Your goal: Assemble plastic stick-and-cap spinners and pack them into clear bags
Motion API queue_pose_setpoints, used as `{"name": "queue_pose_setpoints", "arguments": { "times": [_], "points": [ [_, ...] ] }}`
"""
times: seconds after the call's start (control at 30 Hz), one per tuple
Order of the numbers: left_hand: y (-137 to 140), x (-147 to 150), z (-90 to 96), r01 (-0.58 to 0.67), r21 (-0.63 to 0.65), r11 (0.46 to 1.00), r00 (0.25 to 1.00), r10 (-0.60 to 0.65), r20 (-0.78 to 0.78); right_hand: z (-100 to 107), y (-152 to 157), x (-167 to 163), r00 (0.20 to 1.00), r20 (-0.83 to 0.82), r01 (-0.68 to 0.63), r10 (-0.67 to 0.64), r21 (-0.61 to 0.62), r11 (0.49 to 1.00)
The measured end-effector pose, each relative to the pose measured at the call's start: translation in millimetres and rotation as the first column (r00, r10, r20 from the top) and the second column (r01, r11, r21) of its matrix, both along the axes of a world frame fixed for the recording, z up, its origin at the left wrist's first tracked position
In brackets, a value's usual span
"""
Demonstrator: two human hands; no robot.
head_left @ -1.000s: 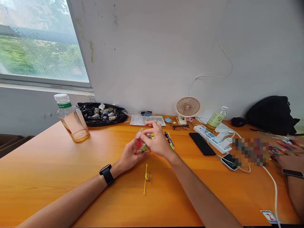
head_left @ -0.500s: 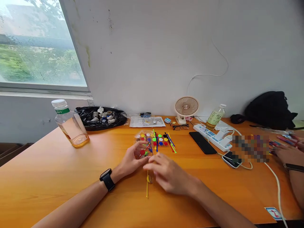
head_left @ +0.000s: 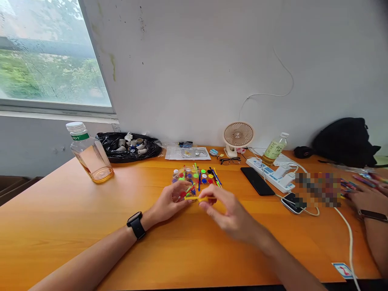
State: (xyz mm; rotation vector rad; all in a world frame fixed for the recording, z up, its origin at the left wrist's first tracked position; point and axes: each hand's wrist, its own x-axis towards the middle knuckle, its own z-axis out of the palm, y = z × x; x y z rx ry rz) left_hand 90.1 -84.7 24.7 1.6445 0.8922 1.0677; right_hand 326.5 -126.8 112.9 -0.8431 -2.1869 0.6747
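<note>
My left hand (head_left: pixel 168 201) curls around the near side of a clear plastic bag (head_left: pixel 184 173) with coloured pieces in it. Between the thumb and fingers of my right hand (head_left: pixel 232 212) is a thin yellow plastic stick (head_left: pixel 191 198), held level with its tip close to my left fingertips. Just beyond my hands lie several round coloured pieces (head_left: pixel 204 181) in white, red, blue, green and yellow. Beside them are thin coloured sticks (head_left: pixel 216 177). My fingers hide part of the bag.
A large bottle (head_left: pixel 97 163) and a black bag of cardboard rolls (head_left: pixel 130 149) stand at left. Toward the back are a fan (head_left: pixel 238 135) and glasses (head_left: pixel 230 161). Rightward lie a phone (head_left: pixel 257 180), power strip (head_left: pixel 269 174), smaller bottle (head_left: pixel 275 149) and another person's hand (head_left: pixel 365 198).
The yellow stick, earlier upright-looking and hanging toward the table's front edge, is now level in my right hand. My right hand has moved slightly right; my left hand stays at the bag.
</note>
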Motion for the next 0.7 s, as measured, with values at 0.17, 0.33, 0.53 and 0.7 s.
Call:
{"name": "queue_pose_setpoints", "arguments": {
  "times": [0.17, 0.33, 0.53, 0.7],
  "points": [
    [-2, 2, 1.3, 0.026, 0.019, 0.999, 1.0, -0.026, -0.007, 60, 23, -8, 0.991, -0.021, 0.136, -0.135, 0.048, 0.99],
    [0, 1, -0.3, 0.009, 0.075, 0.997, 1.0, -0.007, -0.02, 73, 52, -31, 0.997, 0.065, -0.039, 0.049, -0.14, 0.989],
    [2, -2, 1.7, -0.044, 0.149, 0.988, 0.998, 0.049, -0.034, 72, 71, -49, 0.983, 0.171, -0.052, 0.064, -0.074, 0.996],
    [3, -2, 0.3, -0.059, 0.098, 0.993, 0.998, 0.056, 0.026, 72, 71, -52, 0.967, 0.205, -0.142, 0.152, -0.063, 0.988]
  ]
}}
